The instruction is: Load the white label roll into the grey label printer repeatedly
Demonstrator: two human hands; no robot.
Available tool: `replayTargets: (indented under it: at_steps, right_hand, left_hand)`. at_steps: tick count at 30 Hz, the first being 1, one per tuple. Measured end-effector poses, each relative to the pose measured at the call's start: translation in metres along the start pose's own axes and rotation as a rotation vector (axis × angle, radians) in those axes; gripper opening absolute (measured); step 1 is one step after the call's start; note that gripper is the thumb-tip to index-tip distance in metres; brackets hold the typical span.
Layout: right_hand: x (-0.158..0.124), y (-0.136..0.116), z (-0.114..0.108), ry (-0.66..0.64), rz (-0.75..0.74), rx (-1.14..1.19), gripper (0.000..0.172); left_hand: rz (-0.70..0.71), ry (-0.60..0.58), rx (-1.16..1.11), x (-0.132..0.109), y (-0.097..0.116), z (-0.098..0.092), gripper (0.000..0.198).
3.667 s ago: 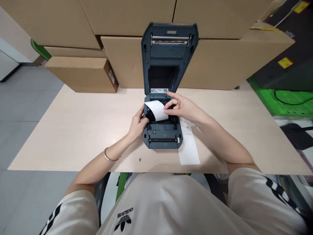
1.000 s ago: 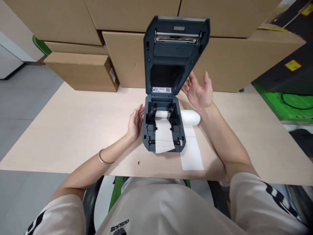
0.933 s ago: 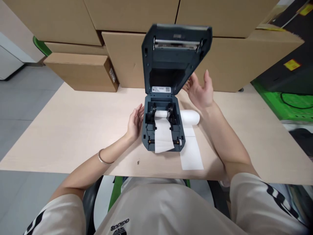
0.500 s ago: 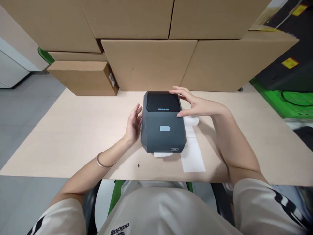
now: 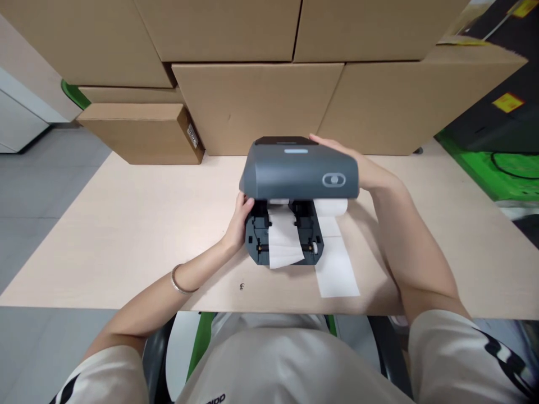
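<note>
A dark grey label printer (image 5: 252, 252) stands on the table with its lid (image 5: 295, 174) raised and tilted back. Inside its base, a strip of white label paper (image 5: 284, 235) runs out over the front edge. My left hand (image 5: 240, 224) grips the left side of the printer, thumb on the edge and the other fingers mostly hidden. Behind the lid's right side, my right hand (image 5: 353, 160) holds it, its fingers largely covered by the lid. Right of the printer lie a white paper roll (image 5: 337, 207) and its unrolled strip (image 5: 337, 272).
Stacked cardboard boxes (image 5: 256, 106) line the back of the table. A flatter carton (image 5: 135, 134) sits at the back left. A small dark bit (image 5: 241, 286) lies near the front edge of the table (image 5: 126, 247). Green and black items (image 5: 509, 174) stand off to the right.
The printer's lid has swung up and back, exposing the inside and its paper. My right hand has moved behind the lid, and my left hand has closed on the printer's side.
</note>
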State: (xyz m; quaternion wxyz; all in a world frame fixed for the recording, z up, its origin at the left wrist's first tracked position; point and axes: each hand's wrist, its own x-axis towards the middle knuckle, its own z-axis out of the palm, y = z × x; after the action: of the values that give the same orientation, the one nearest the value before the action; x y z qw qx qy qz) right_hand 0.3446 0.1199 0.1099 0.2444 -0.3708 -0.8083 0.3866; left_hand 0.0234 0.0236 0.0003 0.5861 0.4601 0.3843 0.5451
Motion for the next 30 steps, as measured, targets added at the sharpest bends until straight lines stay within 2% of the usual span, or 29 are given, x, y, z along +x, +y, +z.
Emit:
replayTargets:
  at_steps: [2,4,6,8,12,16,19,21,24,27,29,30]
  right_hand:
    - [0.007,0.006,0.007,0.214,-0.021,0.046,0.09]
    - [0.016,0.013,0.015,0.395,-0.023,0.086,0.067]
    - [0.024,0.018,0.023,0.519,-0.013,0.122,0.056]
    - [0.028,0.02,0.032,0.582,-0.021,0.145,0.052]
    - [0.031,0.016,0.047,0.626,-0.031,0.089,0.052]
    - [0.036,0.027,0.054,0.609,-0.004,0.044,0.068]
    - [0.041,0.04,0.053,0.542,0.044,-0.004,0.076]
    - [0.04,0.041,0.051,0.512,0.048,-0.063,0.069]
    - [0.032,0.027,0.046,0.497,0.089,-0.266,0.055]
    - [0.02,-0.003,0.049,0.575,0.166,-0.536,0.045]
    - [0.015,-0.022,0.059,0.561,0.121,-0.631,0.037]
    - [0.014,-0.029,0.067,0.497,0.065,-0.654,0.034]
  left_hand:
    - [-0.002,0.031,0.045,-0.002,0.002,0.0,0.079]
    - [0.01,0.013,0.098,-0.003,0.006,-0.001,0.086]
    - [0.019,-0.021,0.137,-0.002,0.009,-0.003,0.089]
    - [0.011,-0.037,0.146,0.001,0.012,-0.005,0.093]
    - [-0.043,-0.038,0.154,0.007,0.016,-0.01,0.1]
    - [-0.05,-0.059,0.216,0.007,0.018,-0.011,0.106]
    - [-0.047,-0.031,0.204,0.006,0.018,-0.008,0.099]
    - [-0.037,0.01,0.206,0.006,0.019,-0.006,0.093]
    - [-0.018,0.043,0.245,0.007,0.019,-0.004,0.094]
    - [-0.017,0.057,0.275,0.008,0.018,-0.006,0.098]
    - [-0.016,0.06,0.274,0.007,0.017,-0.008,0.098]
    - [-0.012,0.057,0.267,0.007,0.017,-0.009,0.096]
